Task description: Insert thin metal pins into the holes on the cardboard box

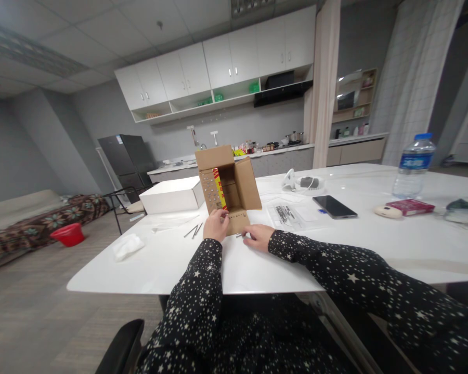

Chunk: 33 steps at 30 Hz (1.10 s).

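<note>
A small open cardboard box stands on the white table in front of me, its flaps spread. Silver dots, like the heads of screws, cover its left flap, and a row of small dark spots crosses the front flap. My left hand is at the left side of the front flap, fingers curled and pinched; what lies in them is hidden. By the flap's right corner, my right hand has thumb and finger closed about a small metal screw. Several long screws lie left of my left hand.
A white box stands behind on the left, with a crumpled tissue nearer me. Rightward are a clear plastic bag with dark pieces, a phone, a mouse, a red box and a water bottle.
</note>
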Each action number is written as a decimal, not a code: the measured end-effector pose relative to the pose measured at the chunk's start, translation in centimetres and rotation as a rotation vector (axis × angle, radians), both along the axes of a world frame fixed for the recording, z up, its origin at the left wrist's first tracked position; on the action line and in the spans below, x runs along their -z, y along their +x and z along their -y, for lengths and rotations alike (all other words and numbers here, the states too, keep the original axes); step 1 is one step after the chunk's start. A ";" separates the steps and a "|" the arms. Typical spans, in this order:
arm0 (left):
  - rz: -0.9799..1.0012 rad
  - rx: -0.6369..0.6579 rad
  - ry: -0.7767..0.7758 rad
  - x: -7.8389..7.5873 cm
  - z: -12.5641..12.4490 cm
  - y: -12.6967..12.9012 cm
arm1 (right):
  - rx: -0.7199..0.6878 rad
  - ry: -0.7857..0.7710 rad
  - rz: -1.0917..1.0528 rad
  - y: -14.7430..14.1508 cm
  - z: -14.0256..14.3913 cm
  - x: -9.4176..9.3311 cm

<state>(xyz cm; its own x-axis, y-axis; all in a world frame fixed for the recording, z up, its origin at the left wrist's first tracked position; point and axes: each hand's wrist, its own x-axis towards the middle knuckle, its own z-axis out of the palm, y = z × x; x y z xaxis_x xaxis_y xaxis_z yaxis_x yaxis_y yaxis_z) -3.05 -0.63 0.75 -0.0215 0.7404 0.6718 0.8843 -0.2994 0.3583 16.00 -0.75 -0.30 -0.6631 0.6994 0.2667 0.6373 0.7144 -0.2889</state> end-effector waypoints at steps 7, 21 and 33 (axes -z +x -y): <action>-0.010 0.051 -0.043 0.1 0.0 0.1 | -0.006 -0.006 -0.011 0.0 0.2 -0.2; 0.028 0.056 -0.015 0.2 0.0 0.3 | -0.004 -0.005 -0.004 0.1 0.1 -0.1; 0.011 -0.006 -0.060 0.3 -0.1 0.1 | 0.005 -0.001 -0.006 0.0 0.0 0.0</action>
<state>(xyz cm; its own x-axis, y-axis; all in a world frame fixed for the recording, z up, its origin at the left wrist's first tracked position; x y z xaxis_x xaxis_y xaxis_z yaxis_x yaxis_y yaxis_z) -2.95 -0.51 0.50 -0.0332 0.7794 0.6256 0.8820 -0.2715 0.3851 16.02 -0.78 -0.32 -0.6578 0.7032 0.2700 0.6391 0.7107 -0.2939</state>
